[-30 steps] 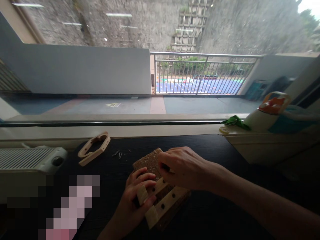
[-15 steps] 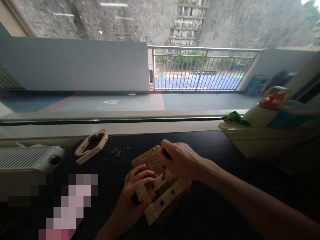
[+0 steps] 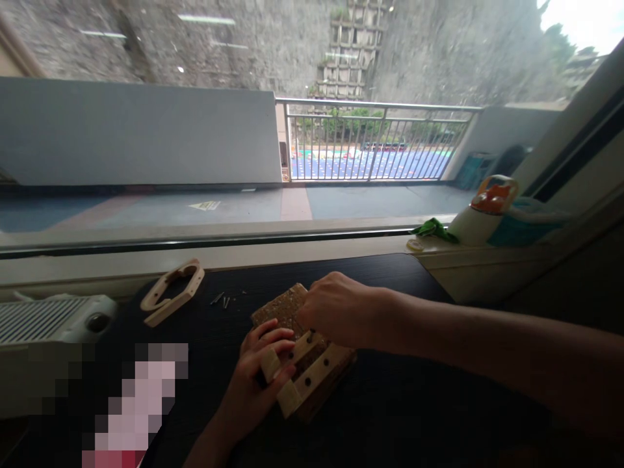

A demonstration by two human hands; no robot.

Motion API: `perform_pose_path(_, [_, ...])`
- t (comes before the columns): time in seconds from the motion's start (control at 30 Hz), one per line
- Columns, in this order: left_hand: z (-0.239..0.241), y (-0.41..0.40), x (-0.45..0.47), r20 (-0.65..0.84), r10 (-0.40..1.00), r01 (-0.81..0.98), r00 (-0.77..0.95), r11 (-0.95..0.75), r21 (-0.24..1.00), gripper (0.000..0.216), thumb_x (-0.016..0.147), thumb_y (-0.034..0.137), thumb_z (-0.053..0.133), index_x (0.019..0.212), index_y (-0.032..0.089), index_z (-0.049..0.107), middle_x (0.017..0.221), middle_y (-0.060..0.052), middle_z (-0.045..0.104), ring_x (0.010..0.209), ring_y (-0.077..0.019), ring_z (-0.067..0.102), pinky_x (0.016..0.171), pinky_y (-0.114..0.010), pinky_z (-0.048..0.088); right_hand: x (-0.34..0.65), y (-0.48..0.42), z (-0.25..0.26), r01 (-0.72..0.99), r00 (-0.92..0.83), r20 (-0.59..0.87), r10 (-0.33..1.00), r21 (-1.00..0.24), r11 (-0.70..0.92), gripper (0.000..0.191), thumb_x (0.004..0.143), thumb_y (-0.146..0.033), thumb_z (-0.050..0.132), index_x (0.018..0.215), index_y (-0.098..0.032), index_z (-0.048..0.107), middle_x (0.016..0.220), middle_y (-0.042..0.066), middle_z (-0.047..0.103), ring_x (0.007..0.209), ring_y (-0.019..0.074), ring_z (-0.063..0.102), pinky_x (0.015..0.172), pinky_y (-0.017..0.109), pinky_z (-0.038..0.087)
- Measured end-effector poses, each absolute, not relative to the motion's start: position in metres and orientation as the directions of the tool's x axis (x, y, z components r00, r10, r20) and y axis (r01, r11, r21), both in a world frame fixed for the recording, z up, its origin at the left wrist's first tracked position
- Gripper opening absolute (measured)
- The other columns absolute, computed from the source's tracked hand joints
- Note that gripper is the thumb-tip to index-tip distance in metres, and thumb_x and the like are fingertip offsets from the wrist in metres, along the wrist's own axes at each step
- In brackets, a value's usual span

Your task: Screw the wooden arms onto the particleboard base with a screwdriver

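Note:
A pale wooden piece with dark round holes along its two arms rests on a rough brown board on the dark table. My left hand is closed on the near left end of the wooden piece, its fingertips lying over the far arm and its thumb tucked between the arms. My right hand is in a fist above the far arm, gripping what looks like a screwdriver. Only a bit of its metal shaft shows, standing at a hole; the handle is hidden inside my fist.
A curved wooden frame lies at the table's far left, with several screws beside it. On the windowsill are a green cloth, a roll of tape and a white and orange bottle. A radiator stands left.
My right hand has rolled over at the wrist, hiding the tool's dark handle, and the forearm lies more level. My left hand keeps its hold. The whole view has shifted slightly.

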State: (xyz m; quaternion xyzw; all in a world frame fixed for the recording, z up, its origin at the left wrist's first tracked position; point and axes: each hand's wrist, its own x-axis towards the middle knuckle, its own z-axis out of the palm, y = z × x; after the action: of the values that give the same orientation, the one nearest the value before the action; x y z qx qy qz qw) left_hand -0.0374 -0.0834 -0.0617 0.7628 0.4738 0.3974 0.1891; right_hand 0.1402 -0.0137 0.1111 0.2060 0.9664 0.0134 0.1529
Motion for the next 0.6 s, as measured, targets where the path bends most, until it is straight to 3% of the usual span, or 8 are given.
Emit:
perform_pose_path(0.27, [-0.060, -0.085, -0.037, 0.429, 0.873, 0.573, 0.232, -0.479, 0.665, 0.025, 0.076, 0.020, 0.060, 0.101, 0.024, 0.064, 0.115, -0.006, 0.061, 0.122, -0.0278, 0.041, 0.100, -0.052, 0.037, 0.133, -0.015, 0.102, 0.496, -0.800, -0.308, 0.515, 0.142, 0.857, 0.020, 0.077, -0.023, 0.053, 0.078, -0.014, 0.070, 0.071, 0.012, 0.068, 0.072, 0.0228, 0.066, 0.050, 0.024, 0.040])
perform_pose_path(0.37, [-0.060, -0.085, -0.036, 0.432, 0.873, 0.570, 0.228, -0.479, 0.667, 0.024, 0.078, 0.021, 0.059, 0.101, 0.024, 0.063, 0.115, -0.007, 0.061, 0.123, -0.0267, 0.041, 0.101, -0.051, 0.036, 0.128, -0.016, 0.106, 0.462, -0.800, -0.342, 0.494, 0.176, 0.870, 0.019, 0.078, -0.026, 0.053, 0.076, -0.015, 0.068, 0.071, 0.011, 0.068, 0.069, 0.0225, 0.065, 0.049, 0.025, 0.041])
perform_pose_path(0.5, [-0.059, -0.086, -0.036, 0.447, 0.868, 0.559, 0.216, -0.485, 0.672, 0.025, 0.077, 0.020, 0.060, 0.100, 0.024, 0.063, 0.115, -0.006, 0.062, 0.122, -0.0264, 0.042, 0.100, -0.051, 0.037, 0.121, -0.023, 0.119, 0.374, -0.805, -0.415, 0.423, 0.199, 0.906, 0.007, 0.073, -0.016, 0.060, 0.076, -0.015, 0.066, 0.070, 0.008, 0.068, 0.067, 0.0199, 0.064, 0.050, 0.025, 0.041])
perform_pose_path(0.6, [-0.058, -0.086, -0.036, 0.449, 0.869, 0.551, 0.208, -0.483, 0.680, 0.025, 0.076, 0.020, 0.060, 0.100, 0.024, 0.063, 0.115, -0.006, 0.062, 0.123, -0.0268, 0.042, 0.101, -0.051, 0.036, 0.118, -0.027, 0.124, 0.331, -0.813, -0.436, 0.386, 0.200, 0.922, 0.008, 0.073, -0.009, 0.059, 0.072, -0.015, 0.065, 0.068, 0.006, 0.066, 0.068, 0.0176, 0.064, 0.052, 0.024, 0.039])
